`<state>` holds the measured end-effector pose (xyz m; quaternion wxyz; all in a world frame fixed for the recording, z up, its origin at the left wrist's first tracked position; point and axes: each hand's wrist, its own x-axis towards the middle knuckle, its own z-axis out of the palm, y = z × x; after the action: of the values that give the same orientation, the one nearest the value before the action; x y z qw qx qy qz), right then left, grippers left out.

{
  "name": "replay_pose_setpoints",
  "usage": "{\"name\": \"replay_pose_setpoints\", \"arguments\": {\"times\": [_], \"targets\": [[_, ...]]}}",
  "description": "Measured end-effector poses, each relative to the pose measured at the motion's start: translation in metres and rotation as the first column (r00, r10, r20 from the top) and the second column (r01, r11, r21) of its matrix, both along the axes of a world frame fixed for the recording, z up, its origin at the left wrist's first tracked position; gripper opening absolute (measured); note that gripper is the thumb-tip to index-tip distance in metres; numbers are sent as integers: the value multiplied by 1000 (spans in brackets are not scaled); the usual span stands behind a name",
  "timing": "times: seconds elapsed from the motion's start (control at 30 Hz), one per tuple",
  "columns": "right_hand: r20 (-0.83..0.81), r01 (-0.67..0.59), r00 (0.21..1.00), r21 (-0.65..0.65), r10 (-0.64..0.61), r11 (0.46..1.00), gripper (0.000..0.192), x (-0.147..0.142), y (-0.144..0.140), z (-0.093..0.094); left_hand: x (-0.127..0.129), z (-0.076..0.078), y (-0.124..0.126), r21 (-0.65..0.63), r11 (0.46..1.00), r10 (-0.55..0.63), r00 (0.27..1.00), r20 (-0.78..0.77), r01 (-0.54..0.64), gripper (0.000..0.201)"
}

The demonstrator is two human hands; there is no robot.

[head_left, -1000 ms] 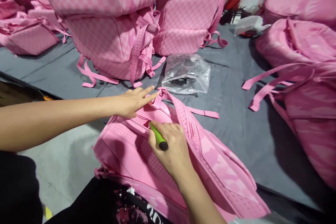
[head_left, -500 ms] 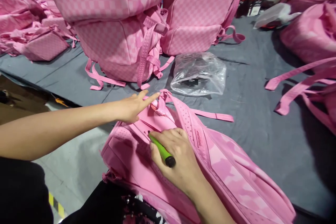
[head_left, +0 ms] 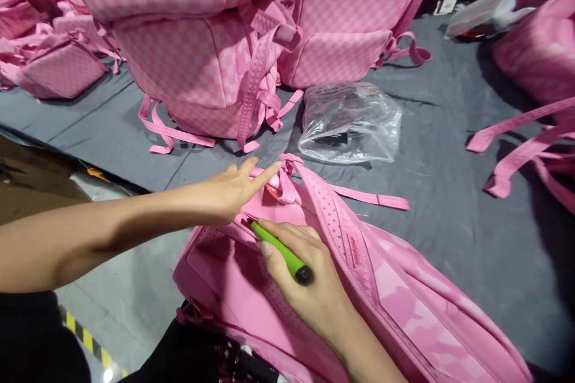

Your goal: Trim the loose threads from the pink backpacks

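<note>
A pink backpack (head_left: 417,311) with camouflage print and dotted straps lies open along the table's near edge, partly over my lap. My right hand (head_left: 309,278) grips a green marker (head_left: 282,251) with a black end. Its dark tip points at the pink fabric near the backpack's top edge, close to my left wrist. Whether the tip touches the fabric I cannot tell. My left hand (head_left: 233,191) rests on the top end of the backpack, fingers stretched out beside the bunched strap loop (head_left: 290,161).
A clear plastic bag (head_left: 353,125) with something dark inside lies beyond the backpack on the grey-covered table (head_left: 444,239). Stacked pink checkered backpacks (head_left: 179,66) stand behind it. More pink bags are at far left and right, with loose straps (head_left: 516,149) trailing on the right.
The marker tip has shifted slightly towards my left hand, and the pen leans a little differently. My left hand stays on the backpack. The whole view has moved slightly.
</note>
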<state>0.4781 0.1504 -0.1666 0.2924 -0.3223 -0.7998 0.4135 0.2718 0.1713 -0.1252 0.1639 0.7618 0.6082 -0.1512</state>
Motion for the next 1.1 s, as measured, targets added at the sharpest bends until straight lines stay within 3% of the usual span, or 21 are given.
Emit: {"name": "replay_pose_setpoints", "arguments": {"times": [0.1, 0.23, 0.43, 0.63, 0.97, 1.1], "targets": [[18, 71, 997, -42, -70, 997, 17, -8, 4, -4, -1, -4, -1, 17, 1000, 15, 1000, 26, -16, 121], [108, 53, 993, -110, -41, 993, 14, -17, 8, -7, 5, 1, 0, -31, 998, 58, 998, 23, -57, 119], [57, 105, 993, 56, -108, 993, 14, -18, 6, -10, 8, 3, -1, -32, 997, 76, 997, 4, -76, 102], [102, 95, 990, 15, -96, 995, 13, -20, 5, -9, 6, -3, -2, -24, 998, 66, 998, 18, -66, 104], [65, 98, 993, -30, -96, 995, 16, -22, 7, -12, 15, 14, 6, -155, 979, 131, 991, 2, -129, 107], [103, 94, 991, -43, -89, 995, 16, -23, 6, -12, 15, 14, 8, -142, 979, 147, 989, 4, -145, 111]]}}
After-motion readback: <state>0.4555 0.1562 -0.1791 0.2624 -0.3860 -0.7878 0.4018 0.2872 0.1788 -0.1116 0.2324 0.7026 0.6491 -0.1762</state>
